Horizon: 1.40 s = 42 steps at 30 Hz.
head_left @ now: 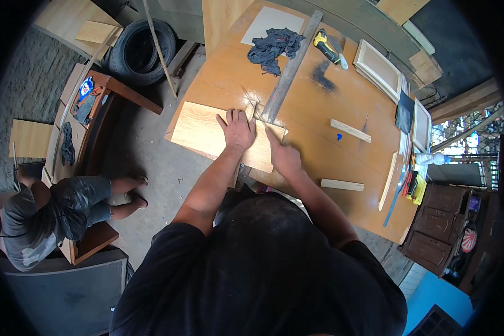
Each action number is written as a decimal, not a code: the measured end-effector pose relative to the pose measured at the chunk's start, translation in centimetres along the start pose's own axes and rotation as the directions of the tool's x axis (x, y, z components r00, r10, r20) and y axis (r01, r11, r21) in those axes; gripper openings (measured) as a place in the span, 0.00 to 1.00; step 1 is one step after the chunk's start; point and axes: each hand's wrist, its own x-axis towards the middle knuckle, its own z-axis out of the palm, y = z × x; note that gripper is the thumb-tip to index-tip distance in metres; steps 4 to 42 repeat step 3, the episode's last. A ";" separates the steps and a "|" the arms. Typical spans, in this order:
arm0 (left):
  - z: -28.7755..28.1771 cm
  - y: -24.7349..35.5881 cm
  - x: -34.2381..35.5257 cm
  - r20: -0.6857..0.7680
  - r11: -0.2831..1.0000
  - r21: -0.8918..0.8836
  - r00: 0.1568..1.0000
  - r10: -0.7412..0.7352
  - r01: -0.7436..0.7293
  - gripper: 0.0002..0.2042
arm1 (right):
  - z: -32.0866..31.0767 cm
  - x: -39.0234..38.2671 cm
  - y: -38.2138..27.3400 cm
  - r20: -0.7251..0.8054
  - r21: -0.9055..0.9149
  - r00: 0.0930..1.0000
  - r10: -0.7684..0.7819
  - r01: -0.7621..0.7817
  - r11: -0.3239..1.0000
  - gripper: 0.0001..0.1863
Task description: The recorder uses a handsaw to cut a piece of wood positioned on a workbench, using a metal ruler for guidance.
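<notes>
A light wood-grain board (199, 127) lies across the near left part of the work table. My left hand (239, 131) presses down on it, its fingers stretched out and lying against the surface. Just beyond those fingertips sits a small wooden strip (251, 108) amid sawdust. To the right, my right hand (286, 159) rests at the board's right end, with the index finger stretched forward and the other fingers curled under. Whatever they may hold is hidden. A long dark metal bar (292, 66) runs away from the board toward the far edge.
On the brown table (313, 151) lie a dark cloth (274, 49), a yellow-and-black power tool (327, 47), wooden strips (350, 130) and framed panels (378, 67). Another person (67, 207) sits at the left near a tyre (143, 51). Dark wooden drawers (435, 224) stand at right.
</notes>
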 end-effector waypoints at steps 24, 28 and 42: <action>-0.1 -0.2 -0.1 0.006 1.000 -0.015 1.000 -0.017 0.017 0.23 | -0.1 0.6 -0.7 0.046 -0.058 0.999 0.006 -0.003 0.998 0.36; -0.1 -0.2 -0.1 0.006 1.000 -0.015 1.000 -0.017 0.017 0.23 | -0.1 0.6 -0.7 0.046 -0.058 0.999 0.006 -0.003 0.998 0.36; -0.1 -0.2 -0.1 0.006 1.000 -0.015 1.000 -0.017 0.017 0.23 | -0.1 0.6 -0.7 0.046 -0.058 0.999 0.006 -0.003 0.998 0.36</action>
